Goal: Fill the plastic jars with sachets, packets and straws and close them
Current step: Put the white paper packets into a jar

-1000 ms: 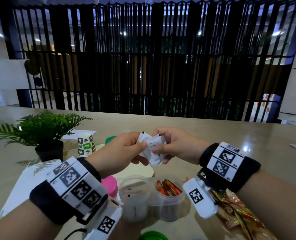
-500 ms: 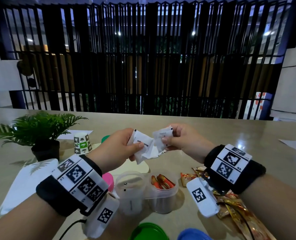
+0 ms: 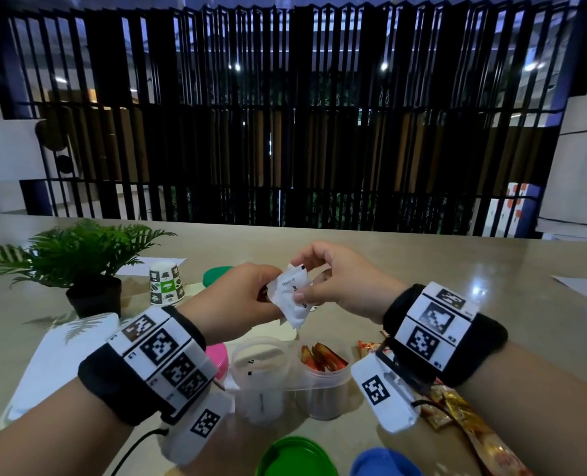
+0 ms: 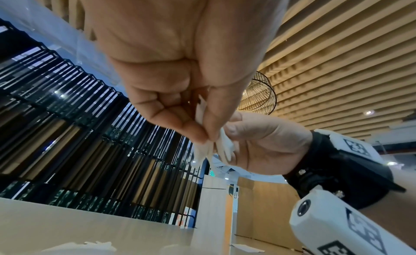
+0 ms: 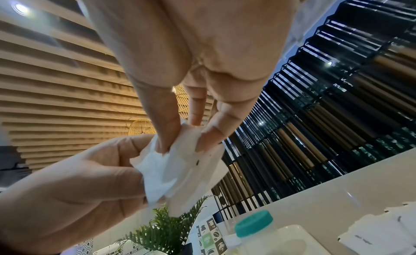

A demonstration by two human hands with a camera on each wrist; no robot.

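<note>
On the beige table (image 3: 422, 269), lower centre, I see two open jars (image 3: 261, 379) beside loose lids. Above them my left hand (image 3: 230, 300) and right hand (image 3: 340, 286) both pinch white sachets (image 3: 292, 297); bare tabletop stretches beyond.

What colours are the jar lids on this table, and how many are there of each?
Green: 2, the near green lid and the far green lid
Blue: 1, the blue lid
Pink: 1, the pink lid
Total: 4
</note>
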